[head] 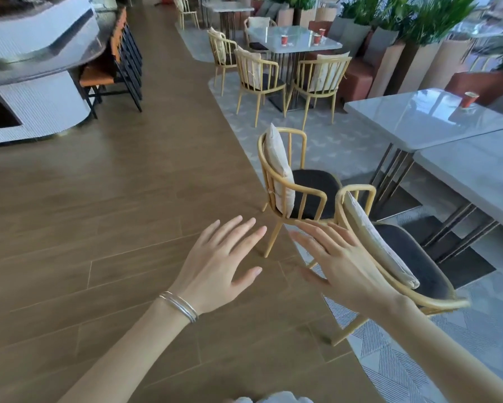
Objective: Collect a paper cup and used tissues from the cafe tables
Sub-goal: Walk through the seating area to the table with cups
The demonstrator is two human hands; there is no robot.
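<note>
Both hands are held out in front over the wooden floor, palms down and holding nothing. The left hand, with bangles at the wrist, has its fingers spread apart; the right hand has its fingers spread too, and its forearm crosses in front of the back of the nearest chair.

Nothing has been collected yet, so this looks like the very start: the approach to the tables. The closest paper cup stands upright near the far edge of the near worktop on the right, well apart from both hands. A second chair stands between the person and that worktop. Further back, three more cups stand on another worktop ringed by chairs. No tissues can be made out on either surface; they may be too small to see or on a part of the worktops that is out of view.

The next move probably calls for walking right, past the two chairs, until the near worktop is within reach. The right hand is on the better side to close around the cup's body. The left hand would then be free for tissues once they are found.
</note>
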